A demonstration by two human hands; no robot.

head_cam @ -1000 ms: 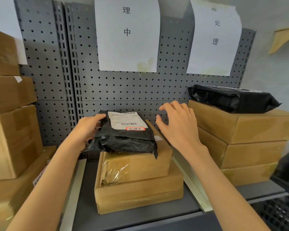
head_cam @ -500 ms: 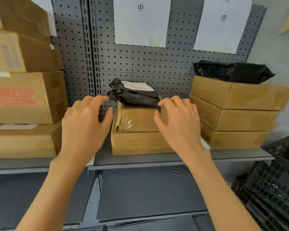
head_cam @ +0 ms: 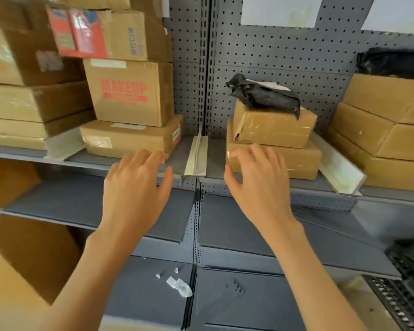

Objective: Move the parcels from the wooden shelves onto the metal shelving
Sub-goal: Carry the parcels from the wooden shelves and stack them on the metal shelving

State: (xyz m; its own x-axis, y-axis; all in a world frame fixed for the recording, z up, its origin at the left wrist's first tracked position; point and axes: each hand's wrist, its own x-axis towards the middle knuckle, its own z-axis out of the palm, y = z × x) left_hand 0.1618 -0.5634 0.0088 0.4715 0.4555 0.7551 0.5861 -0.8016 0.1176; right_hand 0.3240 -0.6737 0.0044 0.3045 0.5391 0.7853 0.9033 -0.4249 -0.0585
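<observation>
A black plastic parcel (head_cam: 265, 97) with a white label lies on top of two stacked cardboard boxes (head_cam: 275, 130) on the grey metal shelf (head_cam: 215, 161). My left hand (head_cam: 135, 189) and my right hand (head_cam: 261, 185) hover in front of that shelf, below the parcel, palms down, fingers loosely spread, holding nothing. Neither hand touches the parcel. A second black parcel (head_cam: 392, 63) sits on a stack of boxes (head_cam: 378, 134) at the right.
More cardboard boxes fill the shelf's left side, one marked MAKEUP (head_cam: 129, 94). White dividers (head_cam: 196, 156) separate the stacks. Lower grey shelves (head_cam: 249, 230) run beneath my hands, with paper scraps (head_cam: 179, 284) on the lowest. A black crate (head_cam: 406, 283) stands at the lower right.
My left hand let go of the black parcel, now lying on the box stack. Both hands drew back and down from it. The view pulled back and swung left.
</observation>
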